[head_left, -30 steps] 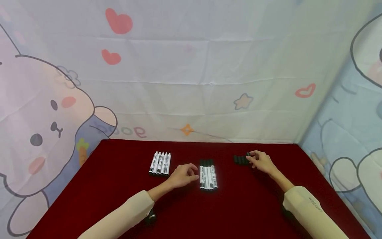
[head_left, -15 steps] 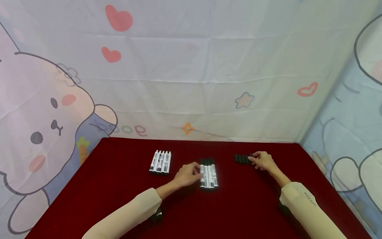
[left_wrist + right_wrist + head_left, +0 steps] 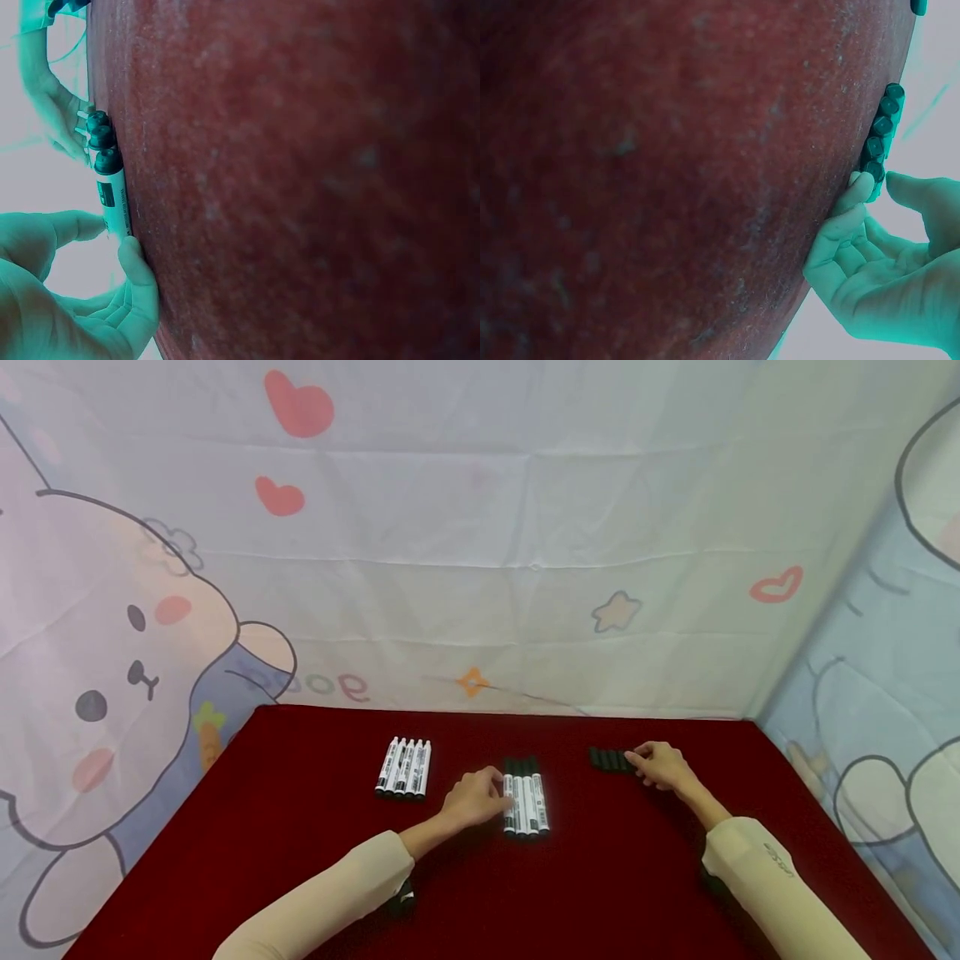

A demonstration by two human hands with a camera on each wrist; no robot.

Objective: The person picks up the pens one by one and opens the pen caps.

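Left grip (image 3: 472,798) pinching marker (image 3: 112,196), white, black-capped

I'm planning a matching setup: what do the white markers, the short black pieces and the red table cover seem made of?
White markers: probably plastic, with smooth, straight barrels and printing; metal can't be ruled out.
Short black pieces: likely plastic, dark with faint glints on their ends.
Red table cover: probably fabric, matte, with a fuzzy, speckled surface.

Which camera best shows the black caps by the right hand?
The right wrist view: it shows the black caps close up, five ends lined up by the right hand. The head view shows the same row small and dark; in the left wrist view I can't make it out.
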